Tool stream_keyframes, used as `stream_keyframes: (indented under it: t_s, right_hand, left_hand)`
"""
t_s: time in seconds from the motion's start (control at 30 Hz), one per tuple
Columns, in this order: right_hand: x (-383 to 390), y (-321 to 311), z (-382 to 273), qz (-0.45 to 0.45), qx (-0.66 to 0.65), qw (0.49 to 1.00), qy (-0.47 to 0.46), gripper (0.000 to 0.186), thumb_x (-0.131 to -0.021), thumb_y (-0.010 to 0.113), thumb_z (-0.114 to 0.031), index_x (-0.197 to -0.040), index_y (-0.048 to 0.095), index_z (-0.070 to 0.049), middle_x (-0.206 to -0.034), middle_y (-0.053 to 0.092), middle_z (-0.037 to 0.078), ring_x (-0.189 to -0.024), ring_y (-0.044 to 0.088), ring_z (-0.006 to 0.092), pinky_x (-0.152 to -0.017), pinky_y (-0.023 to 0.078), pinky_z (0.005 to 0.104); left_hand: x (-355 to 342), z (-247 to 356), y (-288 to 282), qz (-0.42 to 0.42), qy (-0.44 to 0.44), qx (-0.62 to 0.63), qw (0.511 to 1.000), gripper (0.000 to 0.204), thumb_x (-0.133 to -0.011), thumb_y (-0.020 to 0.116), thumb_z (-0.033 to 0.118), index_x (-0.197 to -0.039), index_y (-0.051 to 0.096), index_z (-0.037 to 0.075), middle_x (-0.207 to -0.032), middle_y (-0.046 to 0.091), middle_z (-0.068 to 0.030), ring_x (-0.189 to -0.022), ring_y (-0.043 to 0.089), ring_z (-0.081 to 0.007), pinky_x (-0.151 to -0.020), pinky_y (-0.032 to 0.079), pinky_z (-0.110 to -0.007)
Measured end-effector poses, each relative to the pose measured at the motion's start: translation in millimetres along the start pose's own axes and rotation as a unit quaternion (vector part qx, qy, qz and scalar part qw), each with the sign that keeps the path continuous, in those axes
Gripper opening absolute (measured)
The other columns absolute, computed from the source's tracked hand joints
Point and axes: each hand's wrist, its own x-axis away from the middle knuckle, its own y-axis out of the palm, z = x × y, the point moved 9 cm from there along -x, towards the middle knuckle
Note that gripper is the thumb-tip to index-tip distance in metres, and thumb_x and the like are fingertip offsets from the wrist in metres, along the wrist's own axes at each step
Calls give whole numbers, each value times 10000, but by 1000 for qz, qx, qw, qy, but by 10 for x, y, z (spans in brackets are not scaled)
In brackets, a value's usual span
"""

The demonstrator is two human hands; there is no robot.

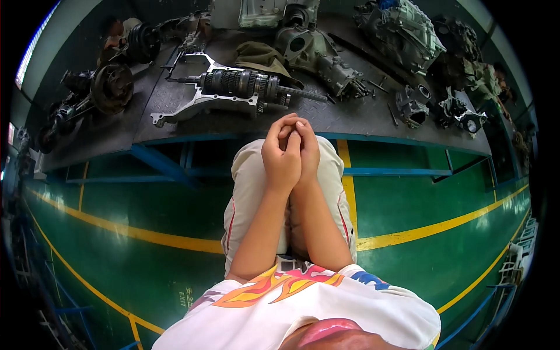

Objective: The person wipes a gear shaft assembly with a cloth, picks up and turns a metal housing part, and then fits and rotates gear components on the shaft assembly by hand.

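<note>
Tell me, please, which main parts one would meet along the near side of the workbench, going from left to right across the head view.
Brownish round drum → dark gears on a shaft in an open silver casing → small grey housing → small metal part with a round end.

Blocked ahead and to the left of the clasped left hand and right hand by the open silver metal casing with dark ridged gears, lying broadside on the dark grey metal tabletop. Narrowed just beyond the fingertips by the grey ribbed shaft end, jutting right. Freest along the front edge, rightward to the thin metal rod and small hollow grey casting. Closed off farther back by the bulky grey bell-shaped housing. Passable at left, between casing and round brown metal drum. Crossed below table height by blue steel bars.
</note>
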Motion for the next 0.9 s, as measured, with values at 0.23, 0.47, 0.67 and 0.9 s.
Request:
stream_keyframes:
  t_s: [0.23,0.47,0.67,0.9]
  right_hand:
    - [8,32,-151,-11,118,991,-54,299,-1155,506,-221,-1130,725,-19,-921,681,46,-816,625,137,-771,526,273]
    - [-44,8,-151,-35,127,988,-77,297,-1161,510,-217,-1143,733,-22,-916,690,47,-818,635,143,-771,529,275]
    - [-92,-28,-153,-54,121,987,-91,295,-1167,513,-213,-1153,739,-24,-912,698,49,-820,644,149,-772,532,277]
    - [-92,-110,-127,-69,113,986,-100,293,-1173,516,-208,-1165,747,-27,-907,706,50,-822,654,155,-772,535,280]
  left_hand:
    - [8,67,11,-4,12,18,1000,314,-1057,650,53,-1344,748,-27,-1316,782,-112,-1182,724,-182,-1063,566,-312]
    - [-14,61,12,-13,26,3,1000,328,-1060,637,50,-1355,748,-38,-1325,784,-116,-1199,725,-184,-1070,564,-308]
    - [-4,54,31,-14,26,16,999,354,-1054,634,51,-1376,747,-44,-1370,780,-127,-1228,729,-192,-1085,562,-313]
    - [31,70,27,-22,26,14,999,359,-1059,616,33,-1383,745,-53,-1390,779,-125,-1197,748,-177,-1050,577,-294]
